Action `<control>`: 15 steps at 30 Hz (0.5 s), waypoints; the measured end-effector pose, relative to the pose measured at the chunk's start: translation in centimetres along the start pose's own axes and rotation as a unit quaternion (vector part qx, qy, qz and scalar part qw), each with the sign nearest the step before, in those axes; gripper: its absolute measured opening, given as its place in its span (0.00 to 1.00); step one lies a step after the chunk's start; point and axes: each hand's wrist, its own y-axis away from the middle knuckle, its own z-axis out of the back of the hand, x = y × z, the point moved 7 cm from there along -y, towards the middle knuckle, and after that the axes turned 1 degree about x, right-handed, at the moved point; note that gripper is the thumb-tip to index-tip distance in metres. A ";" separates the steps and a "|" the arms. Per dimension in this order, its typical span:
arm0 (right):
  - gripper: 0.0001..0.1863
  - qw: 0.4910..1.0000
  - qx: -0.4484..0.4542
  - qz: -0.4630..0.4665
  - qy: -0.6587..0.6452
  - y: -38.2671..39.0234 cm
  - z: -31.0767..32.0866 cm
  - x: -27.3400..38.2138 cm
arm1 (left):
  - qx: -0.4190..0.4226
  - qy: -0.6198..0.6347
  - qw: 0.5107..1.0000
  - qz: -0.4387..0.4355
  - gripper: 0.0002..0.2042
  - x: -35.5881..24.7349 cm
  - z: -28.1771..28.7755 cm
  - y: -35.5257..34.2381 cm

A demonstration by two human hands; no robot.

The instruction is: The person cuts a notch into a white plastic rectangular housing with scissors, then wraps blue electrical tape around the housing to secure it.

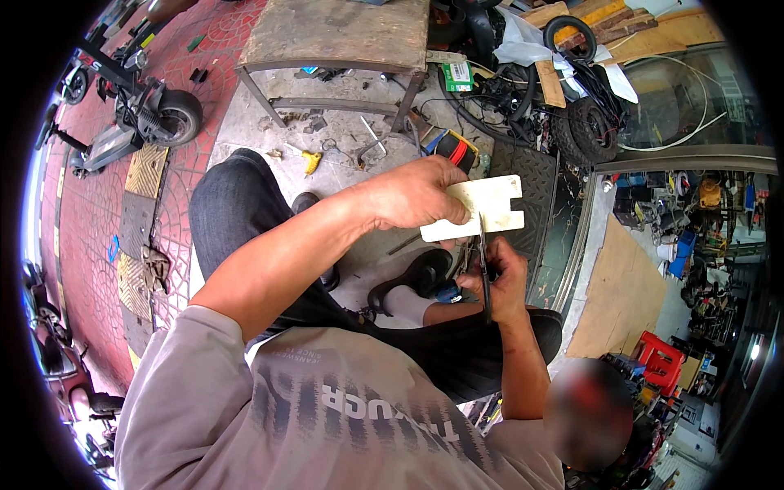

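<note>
My left hand [420, 196] grips a flat, pale cream plate [490, 200] with a notch in its right end, thumb on top. Below it, my right hand [502, 282] is closed on a long, narrow dark tool [486, 278], whose upper end meets the plate's lower edge; I cannot make out exactly what kind of tool it is. On the ground beyond my left forearm lies a yellow tool [312, 162], and an open box with red and black contents [449, 149] sits just behind the plate.
A worn wooden table [327, 37] stands ahead. An electric scooter [131, 131] is at the left on red paving. Tyres and scrap [588, 126] pile at the upper right. A glass-fronted frame [678, 159], cardboard [612, 286] and a red case [657, 363] are on the right.
</note>
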 end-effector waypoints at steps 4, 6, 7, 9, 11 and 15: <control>0.29 0.999 0.022 -0.013 0.035 0.0 0.2 -0.6 | -0.011 0.004 1.000 -0.002 0.15 -0.1 0.1 0.0; 0.30 0.999 0.031 -0.033 -0.025 -0.6 -0.2 0.1 | -0.020 0.004 1.000 0.002 0.15 -0.2 0.4 -0.1; 0.30 0.997 0.034 -0.044 -0.055 -0.7 -0.4 0.4 | -0.023 0.003 1.000 0.005 0.15 -0.1 0.4 -0.1; 0.31 0.995 0.046 -0.049 -0.073 -0.7 -0.6 0.0 | -0.032 0.017 0.999 0.017 0.16 -0.1 0.4 0.0; 0.33 0.994 0.053 -0.048 -0.078 -0.5 -0.6 -0.5 | -0.030 0.030 0.999 0.024 0.16 0.0 0.3 -0.1; 0.35 0.996 0.060 -0.053 -0.049 -0.4 -0.6 -0.4 | -0.029 0.041 0.998 0.026 0.19 0.1 0.2 -0.4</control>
